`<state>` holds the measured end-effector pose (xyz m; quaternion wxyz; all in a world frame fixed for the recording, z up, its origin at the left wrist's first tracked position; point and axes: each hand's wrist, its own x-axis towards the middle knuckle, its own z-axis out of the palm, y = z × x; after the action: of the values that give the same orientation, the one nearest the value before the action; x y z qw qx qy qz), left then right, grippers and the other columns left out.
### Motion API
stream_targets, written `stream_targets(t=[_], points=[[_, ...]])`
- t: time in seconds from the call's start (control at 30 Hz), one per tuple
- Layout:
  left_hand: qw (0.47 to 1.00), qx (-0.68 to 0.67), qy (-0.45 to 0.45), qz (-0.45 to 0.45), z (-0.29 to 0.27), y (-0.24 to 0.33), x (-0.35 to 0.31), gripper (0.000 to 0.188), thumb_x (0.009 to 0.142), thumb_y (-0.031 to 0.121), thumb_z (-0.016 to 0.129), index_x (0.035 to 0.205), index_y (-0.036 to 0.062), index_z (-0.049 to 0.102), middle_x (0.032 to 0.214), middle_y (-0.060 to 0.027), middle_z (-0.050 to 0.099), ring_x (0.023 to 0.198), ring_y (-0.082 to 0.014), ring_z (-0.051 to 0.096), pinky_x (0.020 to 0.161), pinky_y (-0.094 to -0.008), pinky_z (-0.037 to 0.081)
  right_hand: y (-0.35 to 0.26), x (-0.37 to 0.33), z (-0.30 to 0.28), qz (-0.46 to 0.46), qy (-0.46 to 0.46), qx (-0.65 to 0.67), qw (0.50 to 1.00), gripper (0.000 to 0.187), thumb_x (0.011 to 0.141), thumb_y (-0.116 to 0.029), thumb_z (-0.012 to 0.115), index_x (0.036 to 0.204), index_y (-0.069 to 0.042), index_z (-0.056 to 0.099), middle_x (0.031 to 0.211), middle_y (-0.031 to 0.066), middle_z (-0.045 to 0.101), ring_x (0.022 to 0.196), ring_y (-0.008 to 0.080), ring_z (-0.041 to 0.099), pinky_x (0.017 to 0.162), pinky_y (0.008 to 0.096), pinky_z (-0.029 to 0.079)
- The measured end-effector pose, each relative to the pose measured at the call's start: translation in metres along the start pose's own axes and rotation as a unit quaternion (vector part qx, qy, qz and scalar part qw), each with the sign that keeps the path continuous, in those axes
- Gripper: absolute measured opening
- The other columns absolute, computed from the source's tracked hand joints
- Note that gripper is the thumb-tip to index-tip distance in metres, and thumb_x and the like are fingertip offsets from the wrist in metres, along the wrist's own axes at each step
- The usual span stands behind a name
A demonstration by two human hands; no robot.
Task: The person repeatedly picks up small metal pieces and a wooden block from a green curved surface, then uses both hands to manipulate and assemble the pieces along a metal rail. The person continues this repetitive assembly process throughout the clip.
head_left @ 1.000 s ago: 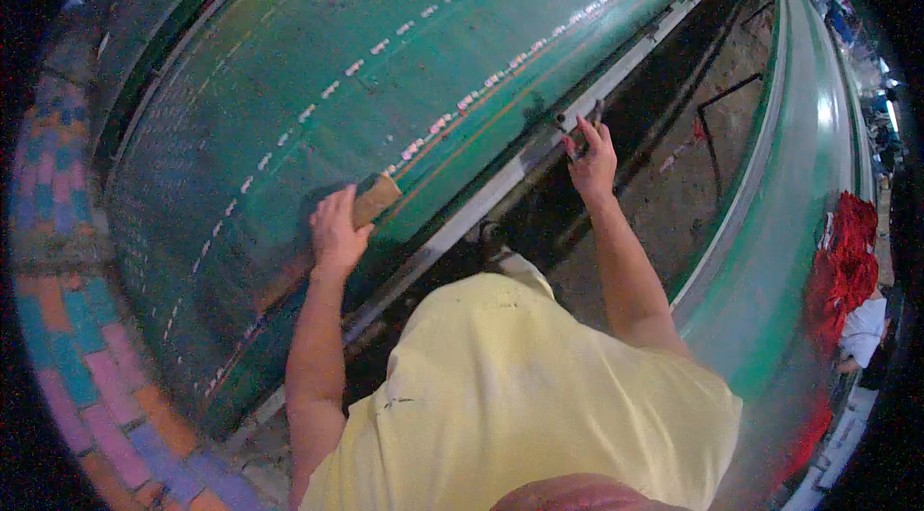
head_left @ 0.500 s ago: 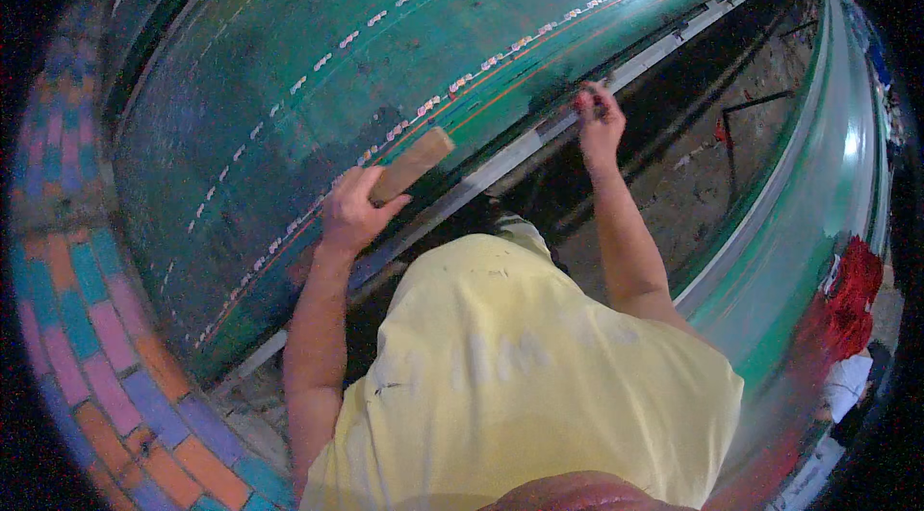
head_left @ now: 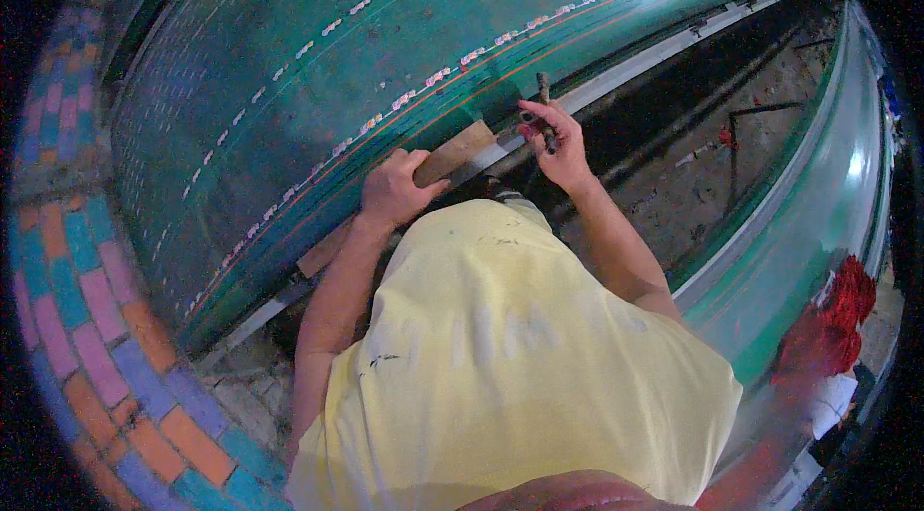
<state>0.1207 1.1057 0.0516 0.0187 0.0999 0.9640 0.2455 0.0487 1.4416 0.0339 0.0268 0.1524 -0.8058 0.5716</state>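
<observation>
A long wooden strip (head_left: 460, 151) lies slantwise along the near edge of a long green table (head_left: 318, 107). My left hand (head_left: 395, 189) is closed over the strip, thumb on its near side, and the forearm hides part of it. Just beyond the strip's far end, my right hand (head_left: 560, 147) grips a dark, narrow tool (head_left: 544, 88) that points up from the fingers; its exact kind is unclear. That hand is over the pale rail (head_left: 616, 75) at the table's edge. Red stains mark its fingertips.
Rows of small pale motifs (head_left: 443, 78) and thin orange lines run along the green surface. A dark gap separates it from a second green table (head_left: 818, 193) on the right, where red cloth (head_left: 833, 319) lies. Coloured paving bricks (head_left: 106, 347) are at the left.
My left hand has moved right and nearer the table edge with the wooden strip, now lying along the rail. My right hand has come left and down toward it, and the dark tool shows plainly.
</observation>
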Motion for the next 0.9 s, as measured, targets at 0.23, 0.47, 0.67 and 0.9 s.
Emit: stream_targets(t=[0.23, 0.47, 0.67, 0.9], points=[[0.998, -0.029, -0.055, -0.024, -0.02, -0.006, -0.02, 0.06, 0.083, 0.052, 0.096, 0.13, 0.0191, 0.079, 0.115, -0.0127, 0.075, 0.108, -0.0381, 0.078, 0.09, -0.052, 0.064, -0.02, -0.003, 0.02, -0.04, -0.059, -0.015, 0.997, 0.063, 0.086, 0.021, 0.062, 0.141, -0.007, 0.075, 0.112, 0.014, 0.07, 0.104, 0.0285, 0.074, 0.092, 0.0356, 0.059], [0.999, -0.013, -0.038, -0.02, -0.017, -0.005, -0.026, 0.06, 0.082, 0.05, 0.096, 0.131, 0.0198, 0.079, 0.111, -0.0127, 0.073, 0.105, -0.0393, 0.078, 0.088, -0.0529, 0.064, -0.023, -0.003, 0.026, -0.039, -0.096, -0.049, 0.993, 0.051, 0.088, -0.005, 0.085, 0.137, -0.013, 0.075, 0.126, 0.0176, 0.072, 0.118, 0.0437, 0.073, 0.102, 0.0472, 0.061], [0.999, -0.014, -0.037, -0.026, -0.019, 0.0, -0.025, 0.062, 0.081, 0.048, 0.097, 0.132, 0.0181, 0.08, 0.111, -0.0129, 0.074, 0.105, -0.0394, 0.078, 0.09, -0.0531, 0.064, -0.017, -0.007, 0.027, -0.025, -0.12, -0.047, 0.991, 0.051, 0.088, -0.002, 0.084, 0.137, -0.012, 0.075, 0.13, 0.0177, 0.071, 0.118, 0.0434, 0.074, 0.103, 0.047, 0.062], [0.997, -0.025, -0.066, -0.023, -0.022, 0.005, -0.016, 0.076, 0.081, 0.04, 0.098, 0.147, 0.0156, 0.071, 0.127, -0.0162, 0.073, 0.116, -0.0405, 0.076, 0.097, -0.0527, 0.063, -0.014, -0.008, 0.032, -0.033, -0.122, -0.053, 0.991, 0.051, 0.089, 0.002, 0.077, 0.137, -0.012, 0.074, 0.131, 0.0202, 0.07, 0.118, 0.0467, 0.074, 0.099, 0.0489, 0.063]])
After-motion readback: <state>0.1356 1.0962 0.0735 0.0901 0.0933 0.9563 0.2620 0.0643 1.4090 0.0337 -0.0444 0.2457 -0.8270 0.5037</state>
